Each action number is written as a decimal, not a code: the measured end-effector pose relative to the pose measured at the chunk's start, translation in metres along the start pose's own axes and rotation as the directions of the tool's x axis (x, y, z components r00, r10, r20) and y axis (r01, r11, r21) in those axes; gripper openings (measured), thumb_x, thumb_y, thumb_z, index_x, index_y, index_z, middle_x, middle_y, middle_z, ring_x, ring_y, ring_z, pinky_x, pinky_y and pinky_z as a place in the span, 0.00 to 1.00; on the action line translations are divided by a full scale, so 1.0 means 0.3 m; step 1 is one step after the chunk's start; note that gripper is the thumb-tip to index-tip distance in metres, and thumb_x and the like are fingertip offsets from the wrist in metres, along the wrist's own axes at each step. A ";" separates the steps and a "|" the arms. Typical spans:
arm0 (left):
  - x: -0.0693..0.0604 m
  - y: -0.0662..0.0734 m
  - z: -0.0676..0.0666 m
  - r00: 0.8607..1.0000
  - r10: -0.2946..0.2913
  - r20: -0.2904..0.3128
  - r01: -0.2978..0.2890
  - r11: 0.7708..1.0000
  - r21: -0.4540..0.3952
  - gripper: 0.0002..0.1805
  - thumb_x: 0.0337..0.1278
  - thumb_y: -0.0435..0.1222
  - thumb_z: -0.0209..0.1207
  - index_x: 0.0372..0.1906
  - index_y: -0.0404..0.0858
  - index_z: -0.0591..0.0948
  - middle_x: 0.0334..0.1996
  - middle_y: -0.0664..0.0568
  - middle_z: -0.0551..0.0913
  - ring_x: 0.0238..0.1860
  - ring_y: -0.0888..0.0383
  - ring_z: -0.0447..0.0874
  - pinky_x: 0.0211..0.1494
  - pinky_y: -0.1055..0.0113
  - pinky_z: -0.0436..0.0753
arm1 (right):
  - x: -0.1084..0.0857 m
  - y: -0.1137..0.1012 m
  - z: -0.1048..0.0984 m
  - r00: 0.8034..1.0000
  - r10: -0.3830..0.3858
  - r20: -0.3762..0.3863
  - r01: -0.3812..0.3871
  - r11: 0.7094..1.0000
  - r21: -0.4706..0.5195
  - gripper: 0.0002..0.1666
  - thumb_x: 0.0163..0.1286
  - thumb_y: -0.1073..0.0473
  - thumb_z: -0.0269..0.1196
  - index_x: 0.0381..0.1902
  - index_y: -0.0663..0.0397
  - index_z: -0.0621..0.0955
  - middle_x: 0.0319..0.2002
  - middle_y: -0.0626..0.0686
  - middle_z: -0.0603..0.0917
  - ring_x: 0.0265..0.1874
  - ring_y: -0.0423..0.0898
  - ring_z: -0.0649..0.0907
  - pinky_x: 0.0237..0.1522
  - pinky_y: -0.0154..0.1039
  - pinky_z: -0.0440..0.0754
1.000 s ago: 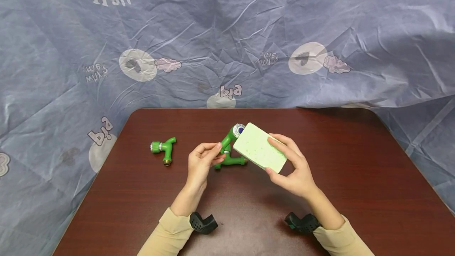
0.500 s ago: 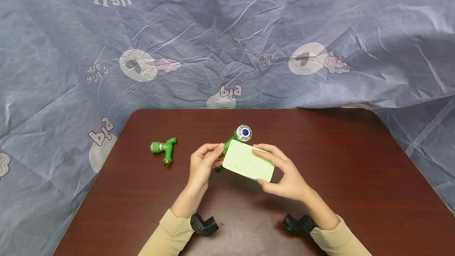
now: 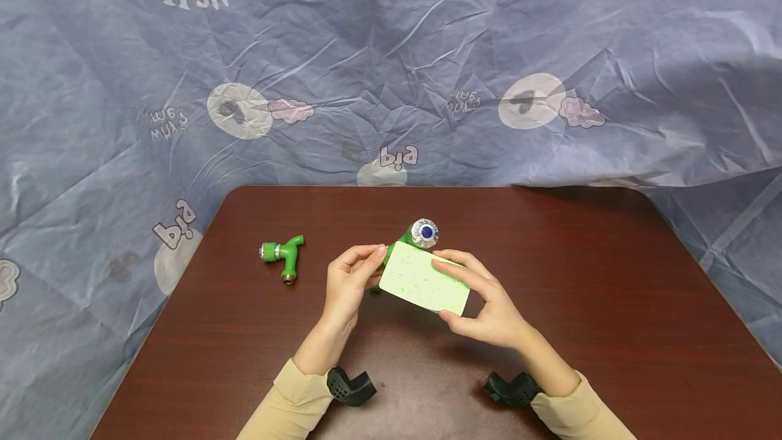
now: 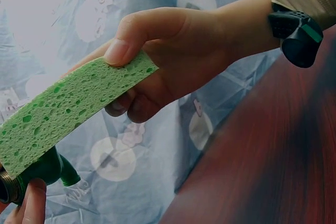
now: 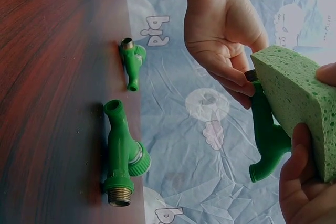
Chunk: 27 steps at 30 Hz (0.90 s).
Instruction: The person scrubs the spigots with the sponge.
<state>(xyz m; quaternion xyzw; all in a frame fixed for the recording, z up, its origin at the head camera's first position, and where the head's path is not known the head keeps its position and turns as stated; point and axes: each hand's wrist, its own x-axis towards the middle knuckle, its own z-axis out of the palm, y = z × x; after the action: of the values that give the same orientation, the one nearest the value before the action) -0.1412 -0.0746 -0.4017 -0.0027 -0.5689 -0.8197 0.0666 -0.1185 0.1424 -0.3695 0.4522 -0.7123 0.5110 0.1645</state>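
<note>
My left hand (image 3: 349, 282) pinches a green faucet (image 5: 265, 129) by its threaded end, held above the table. The faucet's handle has a clear rim and a blue centre, and shows above the sponge in the head view. A light green sponge (image 3: 425, 278) is gripped by my right hand (image 3: 489, 301), thumb on its lower edge and fingers over the upper part. The sponge lies against the faucet's body and hides much of it in the head view. Fingers (image 4: 34, 203) of my left hand show at the threads in the left wrist view.
A second green faucet (image 5: 119, 153) lies on the table beneath the hands, mostly covered in the head view. Another green faucet (image 3: 284, 257) lies to the left. The brown table (image 3: 586, 277) ends at a printed grey-blue cloth (image 3: 391, 73) behind it.
My right hand has brought the sponge left and down onto the held faucet, then barely shifted. The faucet's handle has moved slightly right and down; the left hand stays nearly in place.
</note>
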 end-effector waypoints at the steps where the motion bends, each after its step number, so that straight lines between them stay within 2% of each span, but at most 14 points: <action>1: -0.001 0.001 0.000 1.000 0.001 0.001 -0.001 1.000 0.004 0.04 0.54 0.33 0.65 0.35 0.38 0.84 0.27 0.52 0.86 0.24 0.60 0.83 0.30 0.67 0.84 | 0.000 0.001 -0.001 1.000 -0.008 -0.001 0.008 1.000 0.009 0.36 0.44 0.74 0.68 0.56 0.71 0.74 0.54 0.71 0.71 0.55 0.51 0.72 0.46 0.31 0.72; 7: -0.004 -0.005 0.003 0.999 0.021 0.043 -0.020 1.000 -0.018 0.04 0.53 0.33 0.66 0.35 0.38 0.84 0.28 0.51 0.86 0.26 0.59 0.83 0.30 0.69 0.84 | -0.003 0.009 -0.003 0.999 -0.050 -0.008 0.050 0.998 0.028 0.32 0.52 0.67 0.69 0.56 0.70 0.74 0.54 0.69 0.71 0.55 0.51 0.73 0.47 0.32 0.73; 11: -0.003 -0.010 0.002 0.998 0.027 0.058 -0.025 0.999 -0.033 0.04 0.52 0.33 0.66 0.33 0.39 0.84 0.28 0.51 0.86 0.25 0.59 0.83 0.29 0.68 0.83 | -0.002 0.006 -0.001 1.000 -0.007 -0.002 0.007 1.000 0.003 0.35 0.46 0.72 0.68 0.56 0.70 0.74 0.53 0.69 0.72 0.53 0.51 0.73 0.47 0.32 0.72; 14: -0.001 -0.004 0.000 0.998 0.039 0.046 -0.037 0.998 -0.049 0.03 0.52 0.31 0.65 0.34 0.38 0.84 0.28 0.50 0.86 0.25 0.59 0.84 0.30 0.67 0.84 | -0.001 0.002 -0.007 0.999 0.041 0.001 -0.041 0.999 -0.026 0.38 0.40 0.76 0.67 0.55 0.70 0.74 0.53 0.69 0.72 0.52 0.51 0.74 0.47 0.31 0.72; 19: 0.003 0.008 -0.008 0.997 0.069 0.017 -0.067 0.992 -0.103 0.03 0.54 0.28 0.63 0.34 0.35 0.83 0.28 0.48 0.85 0.26 0.55 0.86 0.32 0.65 0.85 | -0.006 0.015 -0.049 0.997 0.078 -0.008 -0.079 0.994 -0.077 0.37 0.39 0.77 0.68 0.54 0.71 0.75 0.53 0.69 0.73 0.53 0.53 0.74 0.49 0.30 0.71; 21: 0.007 0.010 -0.013 0.997 0.073 0.004 -0.072 0.990 -0.119 0.02 0.54 0.28 0.63 0.34 0.35 0.83 0.28 0.48 0.85 0.25 0.55 0.86 0.32 0.65 0.85 | -0.009 0.022 -0.072 0.995 0.095 -0.038 -0.098 0.992 -0.081 0.37 0.39 0.78 0.67 0.53 0.72 0.75 0.53 0.69 0.73 0.53 0.52 0.74 0.49 0.30 0.71; 23: 0.010 0.012 -0.016 0.997 0.077 -0.005 -0.077 0.988 -0.131 0.02 0.54 0.28 0.63 0.33 0.36 0.83 0.27 0.48 0.85 0.25 0.55 0.86 0.31 0.65 0.85 | -0.011 0.026 -0.092 0.987 0.127 -0.098 -0.135 0.988 -0.074 0.37 0.39 0.80 0.66 0.54 0.73 0.74 0.54 0.70 0.72 0.52 0.49 0.73 0.46 0.29 0.72; 27: 0.010 0.013 -0.018 0.998 0.065 0.014 -0.063 0.989 -0.137 0.02 0.55 0.29 0.63 0.34 0.35 0.83 0.26 0.48 0.84 0.25 0.56 0.86 0.32 0.66 0.85 | -0.012 0.031 -0.108 0.957 0.183 -0.225 -0.194 0.981 -0.030 0.37 0.41 0.84 0.63 0.55 0.76 0.72 0.56 0.72 0.68 0.53 0.45 0.72 0.41 0.26 0.73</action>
<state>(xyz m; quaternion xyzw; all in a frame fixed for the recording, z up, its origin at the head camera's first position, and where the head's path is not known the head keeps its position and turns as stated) -0.1433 -0.0812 -0.3999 -0.0332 -0.5116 -0.8541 0.0871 -0.1315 0.1730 -0.3636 0.3183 -0.7423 0.5529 0.2049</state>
